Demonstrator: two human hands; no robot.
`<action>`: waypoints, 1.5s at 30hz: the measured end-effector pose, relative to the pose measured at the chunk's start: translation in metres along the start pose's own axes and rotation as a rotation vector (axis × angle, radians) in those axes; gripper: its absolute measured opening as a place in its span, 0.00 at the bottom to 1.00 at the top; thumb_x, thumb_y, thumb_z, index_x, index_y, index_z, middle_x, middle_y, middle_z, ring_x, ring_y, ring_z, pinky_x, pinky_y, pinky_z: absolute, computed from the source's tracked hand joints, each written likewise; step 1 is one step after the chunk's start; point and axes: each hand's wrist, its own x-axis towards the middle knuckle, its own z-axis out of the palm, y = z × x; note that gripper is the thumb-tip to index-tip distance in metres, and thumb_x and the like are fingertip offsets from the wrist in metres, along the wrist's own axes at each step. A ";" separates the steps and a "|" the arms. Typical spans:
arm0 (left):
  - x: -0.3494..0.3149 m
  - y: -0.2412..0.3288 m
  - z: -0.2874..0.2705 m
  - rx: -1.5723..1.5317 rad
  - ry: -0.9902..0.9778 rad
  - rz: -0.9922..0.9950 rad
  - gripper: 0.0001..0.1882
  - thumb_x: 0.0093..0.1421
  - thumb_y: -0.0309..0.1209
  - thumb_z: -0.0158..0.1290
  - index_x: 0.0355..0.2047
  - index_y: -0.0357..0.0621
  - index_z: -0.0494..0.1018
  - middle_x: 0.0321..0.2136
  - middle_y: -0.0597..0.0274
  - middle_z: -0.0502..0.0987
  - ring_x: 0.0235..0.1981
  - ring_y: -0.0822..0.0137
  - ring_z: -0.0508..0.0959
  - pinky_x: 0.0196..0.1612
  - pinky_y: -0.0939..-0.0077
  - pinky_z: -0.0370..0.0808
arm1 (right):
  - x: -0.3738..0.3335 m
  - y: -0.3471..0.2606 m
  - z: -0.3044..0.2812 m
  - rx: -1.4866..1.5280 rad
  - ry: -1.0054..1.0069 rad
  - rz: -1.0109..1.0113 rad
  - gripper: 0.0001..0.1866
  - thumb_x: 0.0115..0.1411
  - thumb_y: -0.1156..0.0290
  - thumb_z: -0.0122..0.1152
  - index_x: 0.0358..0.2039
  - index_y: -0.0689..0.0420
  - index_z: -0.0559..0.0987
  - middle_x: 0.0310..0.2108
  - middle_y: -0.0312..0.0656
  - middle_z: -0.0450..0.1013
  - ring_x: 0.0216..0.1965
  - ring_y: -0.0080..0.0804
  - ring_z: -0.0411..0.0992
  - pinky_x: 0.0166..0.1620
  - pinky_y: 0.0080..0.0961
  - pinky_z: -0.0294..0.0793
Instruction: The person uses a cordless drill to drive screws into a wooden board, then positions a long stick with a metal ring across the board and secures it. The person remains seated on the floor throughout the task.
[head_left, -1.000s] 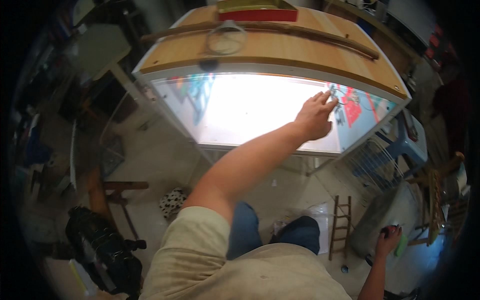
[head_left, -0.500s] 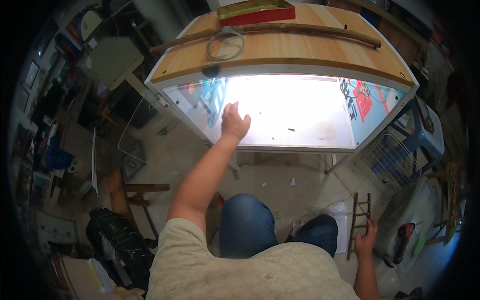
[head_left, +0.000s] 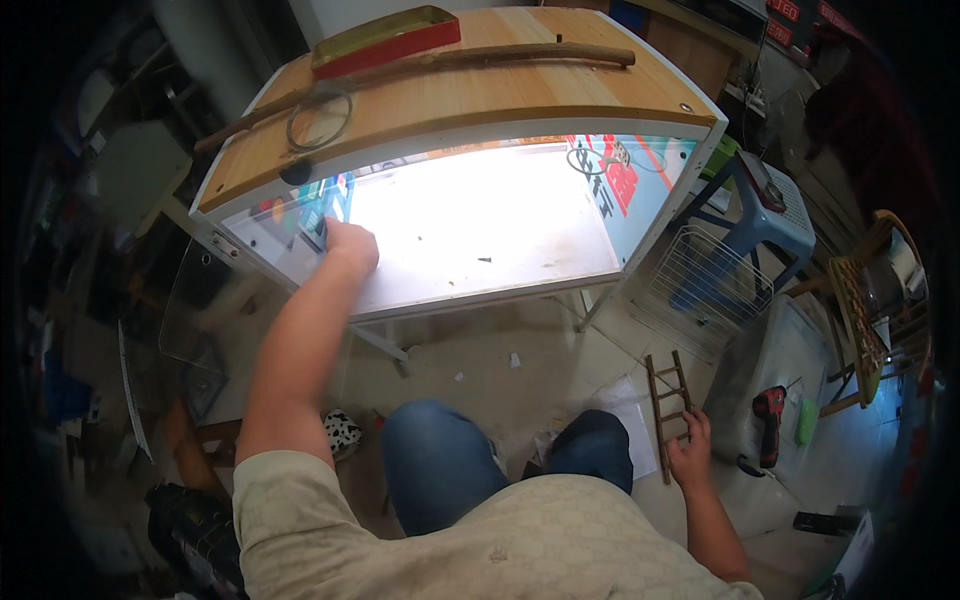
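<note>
Head view: my left hand (head_left: pixel 350 248) is at the left end of a white-framed box cabinet with a pale wooden top (head_left: pixel 480 92), its fingers curled inward beside the printed side panel. My knuckles hide the fingertips, so I cannot tell whether they hold anything. A small dark sliver (head_left: pixel 485 260) lies on the cabinet's brightly lit white floor, to the right of that hand and well apart from it.

My right hand (head_left: pixel 690 455) is low on my right, thumb and fingers part-bent around the near end of a small brown ladder of thin wooden sticks (head_left: pixel 668 396). I cannot tell whether they close on its rail or only touch it. The ladder is to the right of my blue-jeaned right knee (head_left: pixel 598 445), its long axis running away from my body and its far end pointing toward the cabinet side. From my left hand it lies rightward and closer to me; my right hand is much the nearer. A red-and-black power drill (head_left: pixel 769 425) sits further right, apart from my fingers.
</note>
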 end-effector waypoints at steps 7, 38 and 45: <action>0.014 -0.008 0.015 -0.051 0.272 0.087 0.15 0.60 0.28 0.46 0.45 0.43 0.77 0.44 0.49 0.79 0.49 0.54 0.79 0.53 0.49 0.71 | 0.006 0.005 0.004 -0.139 0.013 -0.036 0.27 0.49 0.72 0.60 0.53 0.61 0.71 0.59 0.59 0.62 0.60 0.58 0.61 0.61 0.43 0.62; -0.131 0.121 0.086 -1.455 0.675 0.427 0.21 0.53 0.32 0.62 0.47 0.38 0.75 0.27 0.54 0.78 0.26 0.64 0.78 0.33 0.71 0.77 | 0.060 0.037 0.070 0.178 -0.031 0.268 0.18 0.54 0.62 0.63 0.38 0.65 0.81 0.34 0.53 0.78 0.36 0.42 0.78 0.41 0.35 0.76; -0.132 0.120 0.087 -1.520 0.645 0.384 0.22 0.54 0.33 0.61 0.49 0.40 0.74 0.30 0.53 0.79 0.27 0.64 0.79 0.33 0.71 0.77 | 0.124 -0.068 0.010 0.378 0.008 0.027 0.09 0.59 0.68 0.62 0.32 0.62 0.79 0.26 0.39 0.75 0.29 0.24 0.72 0.35 0.25 0.73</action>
